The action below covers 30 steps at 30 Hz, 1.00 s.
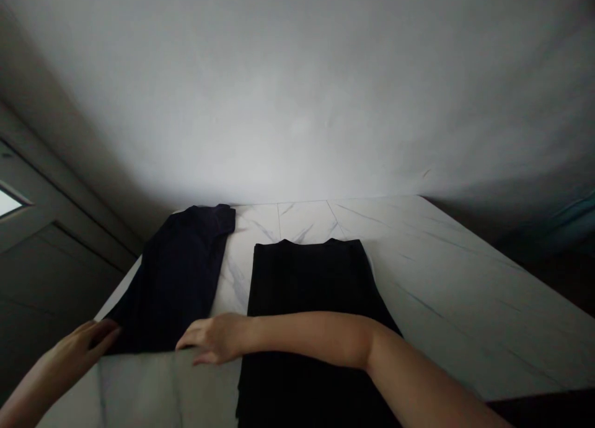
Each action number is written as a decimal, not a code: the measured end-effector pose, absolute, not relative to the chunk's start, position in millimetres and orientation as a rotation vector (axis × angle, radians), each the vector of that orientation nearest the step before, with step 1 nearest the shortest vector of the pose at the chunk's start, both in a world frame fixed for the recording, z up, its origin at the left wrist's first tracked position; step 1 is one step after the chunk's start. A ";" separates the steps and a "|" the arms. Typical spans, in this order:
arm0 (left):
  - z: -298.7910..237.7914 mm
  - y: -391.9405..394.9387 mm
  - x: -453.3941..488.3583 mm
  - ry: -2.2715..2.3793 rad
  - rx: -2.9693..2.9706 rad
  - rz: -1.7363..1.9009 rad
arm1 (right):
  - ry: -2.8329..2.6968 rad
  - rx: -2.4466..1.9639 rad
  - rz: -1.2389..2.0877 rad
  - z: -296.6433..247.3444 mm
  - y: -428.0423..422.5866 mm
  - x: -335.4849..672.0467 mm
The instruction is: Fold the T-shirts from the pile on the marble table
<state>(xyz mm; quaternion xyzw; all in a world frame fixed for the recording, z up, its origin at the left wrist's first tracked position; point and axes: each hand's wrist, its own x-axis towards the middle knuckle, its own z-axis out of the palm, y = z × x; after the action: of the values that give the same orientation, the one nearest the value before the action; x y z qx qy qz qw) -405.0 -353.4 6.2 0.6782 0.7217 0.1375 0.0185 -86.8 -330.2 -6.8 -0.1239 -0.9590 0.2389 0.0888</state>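
A dark navy garment, seemingly a shirt [179, 273], lies on the left part of the marble-patterned table, its sleeve end toward the wall. At its near left corner, my left hand [88, 344] pinches the hem. My right hand [211, 340] reaches across from the right and grips the same hem near its right corner, fingers closed on the edge. Beneath my right forearm lies a folded black garment [307, 276], flat on the table; the arm hides part of its middle.
The marble-patterned table [446, 304] stands against a pale wall [297, 93]. At the left is a grey door [56, 260] with a small bright pane. Past the table's right edge it is dark, with a teal cloth-like shape [553, 229].
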 end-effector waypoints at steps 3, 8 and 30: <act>25.8 -343.8 -343.3 2.343 2.347 0.495 | -2.739 -0.616 0.739 10.0 -325.1 -27.1; 30.2 -299.7 -190.8 1.401 2.537 0.529 | -2.412 -1.523 0.345 9.2 -288.3 116.1; 192.0 -194.0 -220.4 1.807 2.446 0.897 | -1.956 -1.283 -0.103 187.9 -168.2 127.8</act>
<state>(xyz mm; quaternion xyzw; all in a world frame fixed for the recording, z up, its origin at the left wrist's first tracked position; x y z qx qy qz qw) -220.4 -194.0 192.0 0.7714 0.5698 0.2829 -0.0146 127.8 -168.2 187.9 -0.5046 -0.7694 -0.0405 0.3895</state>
